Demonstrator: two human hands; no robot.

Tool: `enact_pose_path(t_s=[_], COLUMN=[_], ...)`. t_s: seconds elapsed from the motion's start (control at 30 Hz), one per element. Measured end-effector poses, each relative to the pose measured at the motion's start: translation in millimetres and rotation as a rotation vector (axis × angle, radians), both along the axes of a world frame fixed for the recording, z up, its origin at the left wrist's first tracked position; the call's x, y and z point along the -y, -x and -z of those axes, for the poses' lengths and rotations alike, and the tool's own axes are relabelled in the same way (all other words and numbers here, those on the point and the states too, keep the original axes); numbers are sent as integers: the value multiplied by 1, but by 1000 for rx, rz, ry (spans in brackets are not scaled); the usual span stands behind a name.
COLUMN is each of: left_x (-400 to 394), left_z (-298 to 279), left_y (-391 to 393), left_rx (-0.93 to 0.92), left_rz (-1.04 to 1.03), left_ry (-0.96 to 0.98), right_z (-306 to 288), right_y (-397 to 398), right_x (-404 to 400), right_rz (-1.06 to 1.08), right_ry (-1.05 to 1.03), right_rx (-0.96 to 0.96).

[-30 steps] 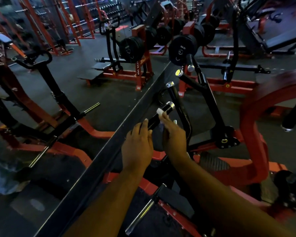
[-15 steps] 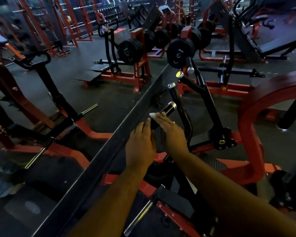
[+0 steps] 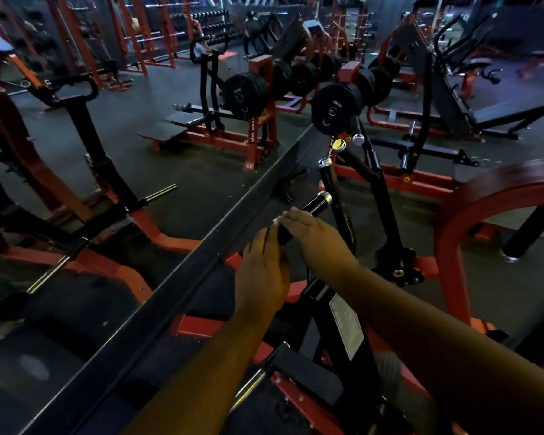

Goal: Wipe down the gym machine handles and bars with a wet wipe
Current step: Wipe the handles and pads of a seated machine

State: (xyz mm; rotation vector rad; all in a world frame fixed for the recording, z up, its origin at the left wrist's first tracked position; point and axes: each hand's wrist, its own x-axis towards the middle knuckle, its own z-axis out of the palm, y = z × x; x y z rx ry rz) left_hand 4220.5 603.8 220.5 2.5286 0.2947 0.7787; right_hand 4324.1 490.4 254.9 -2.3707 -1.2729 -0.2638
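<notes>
A black machine handle (image 3: 314, 205) with a chrome end cap slants up to the right at the middle of the view. My right hand (image 3: 311, 235) wraps over the handle's lower part and presses a white wet wipe (image 3: 277, 220) against it; only a corner of the wipe shows at my fingertips. My left hand (image 3: 263, 271) grips the base of the same handle just below the right hand. A second upright black handle (image 3: 328, 180) with a chrome cap stands just behind.
A dark mirror frame edge (image 3: 201, 262) runs diagonally beside my left hand, with the reflection of red machines to its left. Black weight plates (image 3: 332, 111) hang behind the handles. A curved red frame (image 3: 459, 221) rises at right. A chrome bar (image 3: 248, 389) lies below my arms.
My right hand with the wipe has slid down the handle toward my left hand, baring more of the black grip below the chrome cap. The left hand has kept its hold.
</notes>
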Motion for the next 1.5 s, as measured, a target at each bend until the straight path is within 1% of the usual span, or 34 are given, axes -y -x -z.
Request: enact_pose_path(t_s=[0.07, 0.1, 0.17, 0.2, 0.23, 0.3, 0.37, 0.5, 0.57, 0.6, 0.67, 0.73, 0.8, 0.9, 1.03, 1.1, 1.17, 1.3, 1.37, 1.43, 1.5], left_x=[-1, -1, -1, -1, -1, -2, -4, -8, -9, -10, -10, -10, -14, -28, -48, -56, -61, -57, -50, -40, -31], left_z=[2, 4, 8, 10, 11, 11, 9, 16, 28, 34, 42, 45, 47, 49, 27, 8, -7, -20, -23, -26, -26], left_y=[2, 3, 2, 2, 2, 4, 6, 20, 32, 38, 44, 47, 53, 65, 67, 55, 37, 7, -2, -10, -16], left_rx=[0, 1, 3, 1, -3, -12, -16, -23, -28, -33, -44, -52, -61, -34, 117, 162, 108, -162, -238, -284, -285], left_rz=[4, 1, -10, -12, -10, 6, 27, 73, 81, 78, 53, 41, 76, 166, 196, 210, 238, 282, 281, 272, 237], left_ry=[22, 21, 7, 7, 10, 21, 41, 71, 67, 59, 40, 23, 8, 23, 257, 265, 214, 81, 42, 46, 63], right_z=[-6, -9, -12, -11, -7, 3, 10, 13, 11, 9, 4, 6, 14, 26, 62, 84, 105, 134, 126, 109, 94], right_y=[-6, -16, -41, -49, -50, -37, -9, 50, 49, 41, 17, 3, 11, 51, 97, 112, 121, 124, 121, 113, 108], right_x=[12, 18, 25, 23, 18, 6, -3, 0, 6, 7, 5, -5, -17, -24, -14, -8, 1, 44, 59, 51, 27], right_rz=[-34, 4, 190, 276, 318, 315, 264, 27, -20, 7, 155, 270, 284, 208, -22, -95, -103, -145, -49, 121, 146], right_ry=[-46, -79, -151, -136, -94, -62, -120, -228, -275, -329, -418, -317, -246, -300, -438, -454, -450, -392, -456, -531, -514], right_rx=[12, 33, 36, 12, -9, -24, -46, -116, -103, -85, -76, -92, -96, -60, -21, -14, -20, -67, -136, -183, -182])
